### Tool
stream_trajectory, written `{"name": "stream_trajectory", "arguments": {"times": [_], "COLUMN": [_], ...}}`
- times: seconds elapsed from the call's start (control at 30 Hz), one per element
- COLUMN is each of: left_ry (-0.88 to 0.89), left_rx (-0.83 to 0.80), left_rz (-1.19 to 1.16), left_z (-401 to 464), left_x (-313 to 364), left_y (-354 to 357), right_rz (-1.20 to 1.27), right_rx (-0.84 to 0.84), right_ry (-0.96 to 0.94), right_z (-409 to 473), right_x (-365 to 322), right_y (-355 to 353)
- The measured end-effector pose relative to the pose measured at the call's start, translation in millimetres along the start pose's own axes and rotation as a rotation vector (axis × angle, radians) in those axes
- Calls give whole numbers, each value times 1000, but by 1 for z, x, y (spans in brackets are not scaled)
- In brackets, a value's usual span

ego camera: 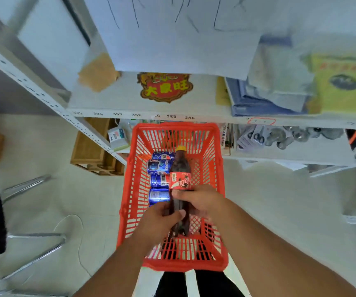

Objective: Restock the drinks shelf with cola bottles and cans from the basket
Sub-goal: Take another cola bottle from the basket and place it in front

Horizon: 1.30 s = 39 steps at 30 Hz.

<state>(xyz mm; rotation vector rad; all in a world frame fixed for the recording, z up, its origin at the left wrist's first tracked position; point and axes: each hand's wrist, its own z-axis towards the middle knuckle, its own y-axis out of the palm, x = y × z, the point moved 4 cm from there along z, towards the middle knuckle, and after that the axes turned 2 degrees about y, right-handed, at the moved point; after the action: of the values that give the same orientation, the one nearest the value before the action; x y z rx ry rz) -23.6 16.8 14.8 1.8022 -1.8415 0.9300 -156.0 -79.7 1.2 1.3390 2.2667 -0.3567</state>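
Note:
A red plastic basket point(215, 146) stands on the floor below the shelf. Over it is a dark cola bottle point(180, 166) with a yellow cap and a red label, held by both hands. My left hand point(157, 224) grips its lower body from the left. On the right, my right hand point(198, 200) wraps round it just under the label. Several blue cola cans point(159, 179) lie along the basket's left side. More dark bottles show through the basket's near wall. The white shelf point(112, 99) runs across the view above the basket.
A red and gold sticker point(165, 86), a tan pad point(98, 71), folded cloths point(280, 91) and a yellow packet point(344, 82) lie on the shelf. A wooden crate point(91, 146) sits beneath, left of the basket. Metal chair legs point(33, 239) and a cable cross the floor at left.

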Motion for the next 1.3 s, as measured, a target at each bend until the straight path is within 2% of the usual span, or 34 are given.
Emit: {"name": "stream_trajectory", "arguments": {"times": [0.17,0.27,0.43,0.63,0.97,1.17,1.3], "left_ry": [136,258,437,627,758,818,834], "left_rx": [-85,-137,-220,-355,-711,-944,-1081], "left_rz": [30,75,152,250,380,484,549], "left_z": [-40,-60,-89,-122,-185,-258,-314], "left_x": [55,85,128,167,205,190,161], "left_y": [-9,-10,-2,42,185,304,382], "right_rz": [49,123,224,389,593,677,753], "right_rx": [-81,-53,127,365,747,960,1039], "right_ry": [-164,-275,-469,-623,-728,-721,-696], "right_z": [-76,-116,-179,-250,-373,-456,-513], "right_x": [-38,-49,-56,-38,56,156,236], "right_y": [-16,-22,-32,-62,-143,-191,-218]}}
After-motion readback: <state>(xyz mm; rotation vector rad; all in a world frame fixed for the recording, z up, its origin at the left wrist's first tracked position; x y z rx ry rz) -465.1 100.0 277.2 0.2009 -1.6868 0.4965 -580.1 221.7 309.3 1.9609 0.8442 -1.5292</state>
